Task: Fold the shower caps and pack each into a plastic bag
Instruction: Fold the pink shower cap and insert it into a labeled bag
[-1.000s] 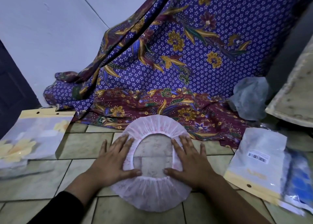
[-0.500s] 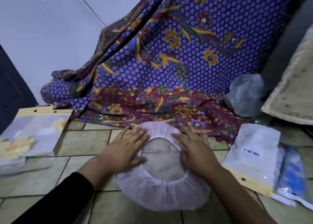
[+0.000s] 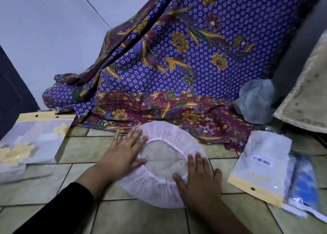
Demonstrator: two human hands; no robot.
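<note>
Both hands press flat, fingers spread, gripping nothing, on the pink shower cap (image 3: 166, 189): left hand (image 3: 123, 154) unmoved, right hand (image 3: 200, 182) slid nearer

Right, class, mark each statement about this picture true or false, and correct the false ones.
1. Both hands lie flat on the shower cap. True: the left hand and the right hand press its ruffled rim.
2. The cap is already folded in half. False: it lies spread open as a ring.
3. The cap rests on the tiled floor. True.
4. The bag with the barcode label lies left of the cap. False: it lies to the right.
5. The patterned cloth is plain white. False: it is purple with flowers.
</note>
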